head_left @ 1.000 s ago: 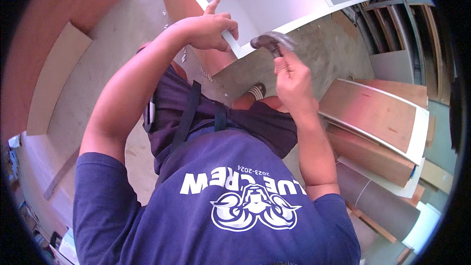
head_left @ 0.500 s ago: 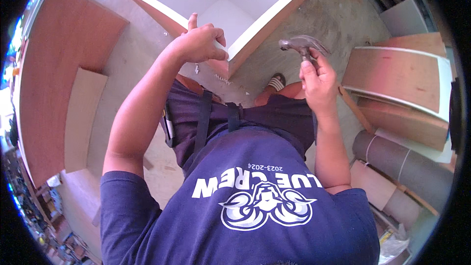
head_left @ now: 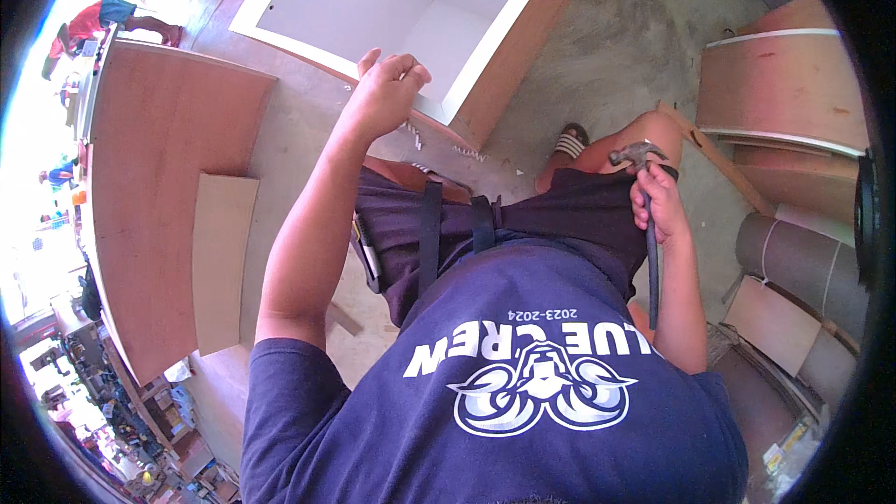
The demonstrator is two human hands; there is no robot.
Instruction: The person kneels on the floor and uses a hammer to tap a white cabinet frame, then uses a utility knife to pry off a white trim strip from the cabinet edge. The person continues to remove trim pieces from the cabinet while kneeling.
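Note:
My right hand (head_left: pixel 665 207) is wrapped round a claw hammer (head_left: pixel 651 266) just below its head, and the dark handle hangs down along my forearm. The hammer sits over my right thigh. My left hand (head_left: pixel 385 98) is in front of the near edge of a wooden box-like cabinet (head_left: pixel 476 112) with a white inside and pale rim. Its fingers are curled closed; whatever they hold, if anything, is hidden. I cannot tell whether this hand touches the rim.
Curly white shavings (head_left: pixel 467 153) lie on the concrete floor by the cabinet's corner. Brown panels (head_left: pixel 173 140) stand at the left, stacked boards (head_left: pixel 779 84) and a tied grey roll (head_left: pixel 793 247) at the right. A person in red (head_left: pixel 84 26) is at the far left.
My right hand has lowered the hammer toward my thigh, turning its handle into sight. My left hand's raised finger has folded in. The view has shifted, bringing the left background into sight.

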